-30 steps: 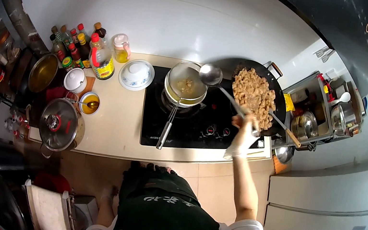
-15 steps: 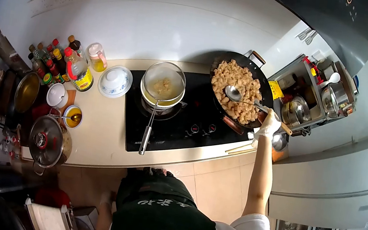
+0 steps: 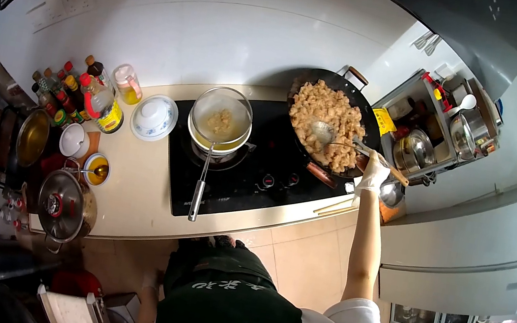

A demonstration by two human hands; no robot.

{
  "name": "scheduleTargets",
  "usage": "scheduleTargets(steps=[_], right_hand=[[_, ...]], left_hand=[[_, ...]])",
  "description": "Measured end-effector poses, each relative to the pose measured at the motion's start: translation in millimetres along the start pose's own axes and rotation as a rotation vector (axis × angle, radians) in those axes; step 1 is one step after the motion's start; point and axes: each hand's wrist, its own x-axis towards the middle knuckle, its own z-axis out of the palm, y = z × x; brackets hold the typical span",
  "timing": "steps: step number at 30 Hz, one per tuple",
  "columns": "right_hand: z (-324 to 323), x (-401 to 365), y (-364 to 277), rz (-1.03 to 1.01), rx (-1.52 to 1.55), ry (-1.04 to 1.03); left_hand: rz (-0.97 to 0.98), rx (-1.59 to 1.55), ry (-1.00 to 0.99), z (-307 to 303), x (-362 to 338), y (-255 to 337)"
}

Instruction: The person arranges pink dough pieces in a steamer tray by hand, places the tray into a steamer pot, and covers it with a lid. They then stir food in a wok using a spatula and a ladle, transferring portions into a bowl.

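Observation:
My right hand [image 3: 375, 172], in a pale glove, is closed round the handle of a metal ladle [image 3: 362, 145] at the wok's right side. The ladle's bowl rests among browned meat pieces [image 3: 327, 108] that heap up in the dark wok [image 3: 300, 86]. Down at my side, in shadow left of the dark green apron [image 3: 229, 297], hangs my left hand [image 3: 151, 278]; its fingers are too dim to make out. A fine-mesh strainer [image 3: 197, 199] lies across a pot [image 3: 192, 130] on the left burner, with a small pale clump in its mesh.
Left of the black cooktop [image 3: 218, 199] stand a lidded white bowl [image 3: 154, 118], several sauce bottles [image 3: 104, 105], a bowl of yellow liquid [image 3: 96, 168] and a lidded steel pot [image 3: 63, 204]. Chopsticks [image 3: 336, 207] lie at the counter's front edge. A rack [image 3: 413, 95] holds pans at right.
The ladle's bowl has sunk lower into the meat and shifted slightly. My right hand keeps its grip on the handle. The whole view has turned a little.

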Motion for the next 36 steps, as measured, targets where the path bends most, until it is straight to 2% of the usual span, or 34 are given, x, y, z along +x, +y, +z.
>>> scheduleTargets(steps=[2,5,11,14,23,34,36], right_hand=[[3.9,-19.6,-15.2,0.032,0.032,-0.024],[-0.3,-26.1,-13.9,0.066,0.05,-0.07],[-6.1,-46.8,2.3,0.048,0.149,-0.042],[-8.6,-50.2,13.6,0.031,0.177,-0.02],[-12.3,-55.8,3.7,0.029,0.204,-0.007],[8.2,-67.7,-26.2,-0.02,0.222,-0.013],[13.7,-72.1,-35.2,-0.035,0.16,-0.074]], left_hand=[[0.0,0.012,-0.076,-7.4,3.5,1.8],[0.062,0.022,-0.078,-9.0,4.7,-3.2],[0.119,0.307,0.038,-10.1,-15.0,-11.3],[0.077,0.138,-0.092,-4.2,-7.5,-12.2],[0.224,0.38,-0.095,-5.3,-24.7,-24.3],[0.194,0.373,-0.138,-28.3,-37.5,-29.0],[0.183,0.355,-0.136,-29.7,-39.8,-27.9]])
